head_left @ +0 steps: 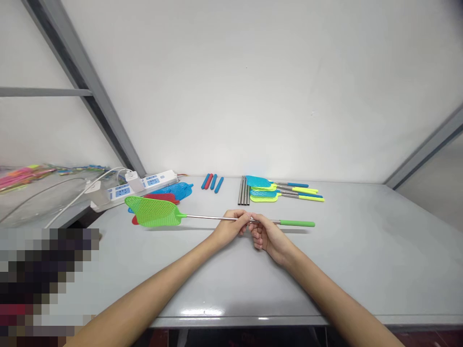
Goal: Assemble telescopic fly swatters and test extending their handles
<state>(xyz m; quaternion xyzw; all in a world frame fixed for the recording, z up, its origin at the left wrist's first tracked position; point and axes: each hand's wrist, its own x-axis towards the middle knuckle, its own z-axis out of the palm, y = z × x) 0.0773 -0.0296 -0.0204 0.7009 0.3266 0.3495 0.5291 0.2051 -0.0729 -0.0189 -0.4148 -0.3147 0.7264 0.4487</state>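
1. Here we are: the green swatter is up in the person's grasp, level across the front of the bench, its head to the left and its grip to the right.
2. Left hand: closed, thumb and fingers pinching the thin rod, probably steadying the head's side.
3. Right hand: thumb and forefinger pinching the rod right next to the left, other fingers curled in. Close together near the middle, the pair likely keeps the long piece balanced.
4. A shadow runs below it, so it's clear of the bench, presumably to give the fingers room.
5. Over at the back, the stacked swatters, blue and yellow, lie heads left, handles right; lined up that way, it seems, to stay compact.
6. Just beside them, bare tubes lie parallel, likely for easy picking.
7. Further left, loose grips, blue and red, sit in a neat row.
8. And blue heads and red heads overlap by the power strip, apparently sorted by colour.
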